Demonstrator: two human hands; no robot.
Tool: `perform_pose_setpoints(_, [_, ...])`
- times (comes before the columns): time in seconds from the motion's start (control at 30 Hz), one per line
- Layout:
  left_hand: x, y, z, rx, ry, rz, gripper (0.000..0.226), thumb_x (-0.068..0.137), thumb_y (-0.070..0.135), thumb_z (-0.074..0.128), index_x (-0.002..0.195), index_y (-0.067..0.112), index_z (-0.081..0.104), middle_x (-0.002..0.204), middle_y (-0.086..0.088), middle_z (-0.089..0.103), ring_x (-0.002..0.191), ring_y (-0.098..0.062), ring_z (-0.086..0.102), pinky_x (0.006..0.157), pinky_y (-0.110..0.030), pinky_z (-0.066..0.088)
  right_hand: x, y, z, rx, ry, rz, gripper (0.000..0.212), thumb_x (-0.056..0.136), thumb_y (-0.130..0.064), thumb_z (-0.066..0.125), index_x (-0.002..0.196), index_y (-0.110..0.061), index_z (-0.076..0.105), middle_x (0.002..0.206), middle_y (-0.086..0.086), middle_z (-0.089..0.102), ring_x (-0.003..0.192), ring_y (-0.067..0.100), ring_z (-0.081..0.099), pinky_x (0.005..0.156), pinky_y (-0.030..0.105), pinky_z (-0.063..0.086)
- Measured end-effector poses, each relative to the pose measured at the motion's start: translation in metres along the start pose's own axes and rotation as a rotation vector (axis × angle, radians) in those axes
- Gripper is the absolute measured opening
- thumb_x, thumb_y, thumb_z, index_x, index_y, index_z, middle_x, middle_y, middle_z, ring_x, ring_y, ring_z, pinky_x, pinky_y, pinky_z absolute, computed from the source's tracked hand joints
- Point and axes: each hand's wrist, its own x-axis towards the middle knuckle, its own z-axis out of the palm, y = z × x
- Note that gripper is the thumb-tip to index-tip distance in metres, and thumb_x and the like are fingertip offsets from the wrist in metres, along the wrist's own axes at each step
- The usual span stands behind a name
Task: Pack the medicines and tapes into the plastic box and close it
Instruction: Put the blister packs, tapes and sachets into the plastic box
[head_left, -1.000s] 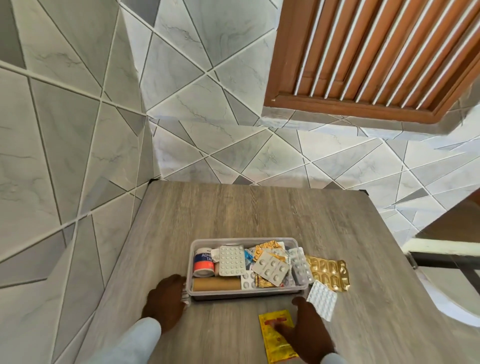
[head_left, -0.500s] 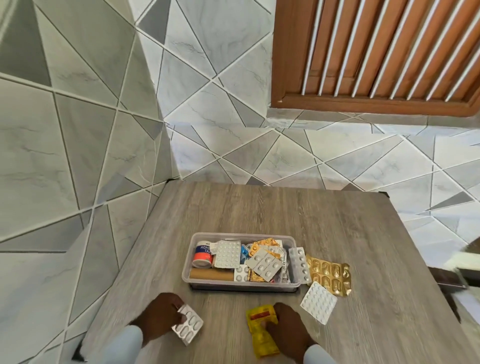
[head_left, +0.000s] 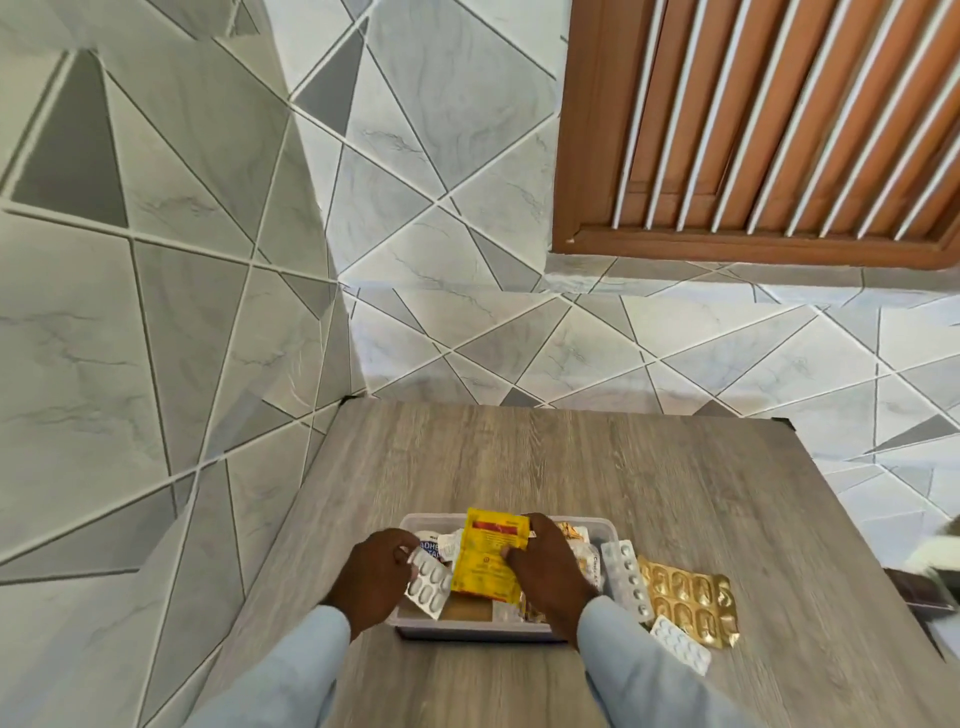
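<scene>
A clear plastic box (head_left: 605, 529) sits on the wooden table (head_left: 545, 467), holding several blister packs and a roll of adhesive tape (head_left: 429, 546). My left hand (head_left: 374, 574) grips a white blister strip (head_left: 428, 584) over the box's left end. My right hand (head_left: 550, 577) holds a yellow sachet (head_left: 485, 558) upright above the middle of the box. A silver strip (head_left: 626, 577) leans on the box's right rim. A gold blister pack (head_left: 688, 597) and a white blister pack (head_left: 680, 644) lie on the table to the right.
Tiled walls (head_left: 156, 312) close in on the left and behind the table. A wooden louvred window (head_left: 769, 130) is at the upper right. A dark object (head_left: 922, 590) sits past the table's right edge.
Both hands rose from the table's near edge to over the box, the left carrying the white strip and the right the yellow sachet. The camera tilted upward.
</scene>
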Motion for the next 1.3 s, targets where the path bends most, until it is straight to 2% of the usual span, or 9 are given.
perform_pose_setpoints(0.1, [0.006, 0.002, 0.000, 0.321, -0.044, 0.075, 0.023, 0.080, 0.021, 0.061, 0.101, 0.030, 0.065, 0.106, 0.000, 0.069, 0.103, -0.023, 0.063, 0.088, -0.033, 0.049, 0.013, -0.004, 0.016, -0.109, 0.002, 0.000, 0.023, 0.087, -0.005, 0.059, 0.104, -0.019, 0.052, 0.105, 0.007, 0.062, 0.099, 0.023, 0.060, 0.088, 0.039, 0.052])
perform_pose_setpoints(0.27, [0.021, -0.010, 0.005, 0.679, -0.096, 0.167, 0.031, 0.080, 0.037, 0.052, 0.107, 0.024, 0.060, 0.109, -0.006, 0.063, 0.105, -0.025, 0.059, 0.085, -0.032, 0.046, 0.022, -0.003, 0.035, -0.216, -0.020, 0.067, 0.041, 0.082, -0.005, 0.065, 0.114, -0.024, 0.046, 0.099, 0.008, 0.063, 0.084, 0.017, 0.062, 0.071, 0.033, 0.056])
perform_pose_setpoints(0.37, [0.032, -0.014, 0.002, 0.772, -0.124, 0.251, 0.030, 0.084, 0.036, 0.052, 0.108, 0.020, 0.061, 0.113, -0.005, 0.064, 0.110, -0.025, 0.054, 0.090, -0.034, 0.044, 0.023, 0.001, 0.045, -0.342, -0.014, 0.099, 0.049, 0.079, -0.017, 0.069, 0.119, -0.029, 0.043, 0.111, 0.009, 0.062, 0.095, 0.022, 0.062, 0.082, 0.035, 0.055])
perform_pose_setpoints(0.57, [0.047, -0.010, -0.011, 0.651, -0.093, 0.378, 0.023, 0.089, 0.036, 0.052, 0.100, 0.020, 0.064, 0.110, -0.002, 0.059, 0.108, -0.022, 0.052, 0.089, -0.036, 0.044, 0.021, -0.001, 0.057, -0.777, 0.034, -0.007, 0.059, 0.080, -0.044, 0.067, 0.130, -0.028, 0.040, 0.134, 0.002, 0.047, 0.120, 0.026, 0.050, 0.095, 0.039, 0.048])
perform_pose_setpoints(0.77, [0.061, 0.002, -0.001, 0.489, -0.103, 0.465, 0.017, 0.085, 0.037, 0.051, 0.088, 0.024, 0.062, 0.094, 0.003, 0.062, 0.098, -0.019, 0.054, 0.081, -0.032, 0.041, 0.021, 0.004, 0.031, -0.664, 0.144, -0.053, 0.040, 0.085, -0.040, 0.061, 0.120, -0.026, 0.048, 0.122, 0.000, 0.053, 0.113, 0.023, 0.054, 0.095, 0.036, 0.046])
perform_pose_setpoints(0.97, [0.063, 0.064, 0.049, 0.353, -0.172, 0.585, 0.038, 0.078, 0.046, 0.036, 0.089, 0.023, 0.064, 0.094, 0.002, 0.063, 0.097, -0.020, 0.054, 0.085, -0.034, 0.043, 0.013, 0.033, -0.062, -0.447, 0.446, -0.063, 0.028, 0.082, -0.018, 0.065, 0.110, -0.021, 0.061, 0.101, -0.003, 0.058, 0.092, 0.020, 0.060, 0.090, 0.039, 0.050])
perform_pose_setpoints(1.03, [0.062, 0.090, 0.070, 0.357, -0.225, 0.601, 0.036, 0.078, 0.043, 0.037, 0.092, 0.023, 0.064, 0.097, 0.000, 0.064, 0.099, -0.020, 0.055, 0.086, -0.033, 0.044, 0.007, 0.053, -0.101, -0.472, 0.492, 0.027, 0.031, 0.080, -0.021, 0.064, 0.109, -0.033, 0.059, 0.103, -0.001, 0.061, 0.094, 0.023, 0.062, 0.089, 0.038, 0.050])
perform_pose_setpoints(1.2, [0.062, 0.157, 0.136, 0.441, -0.328, 0.627, 0.030, 0.084, 0.038, 0.052, 0.112, 0.028, 0.056, 0.116, 0.001, 0.059, 0.114, -0.020, 0.050, 0.096, -0.032, 0.040, -0.009, 0.101, -0.178, -0.774, 0.233, 0.256, 0.084, 0.070, -0.047, 0.074, 0.142, -0.025, 0.034, 0.139, 0.005, 0.043, 0.130, 0.027, 0.041, 0.105, 0.040, 0.037])
perform_pose_setpoints(1.3, [0.067, 0.194, 0.179, 0.663, -0.422, 0.579, 0.053, 0.081, 0.040, 0.060, 0.130, 0.029, 0.041, 0.128, -0.003, 0.053, 0.120, -0.026, 0.048, 0.102, -0.039, 0.040, -0.007, 0.118, -0.196, -0.981, 0.047, 0.281, 0.117, 0.059, -0.064, 0.074, 0.150, -0.029, 0.009, 0.159, 0.008, 0.013, 0.146, 0.031, 0.010, 0.115, 0.049, 0.020])
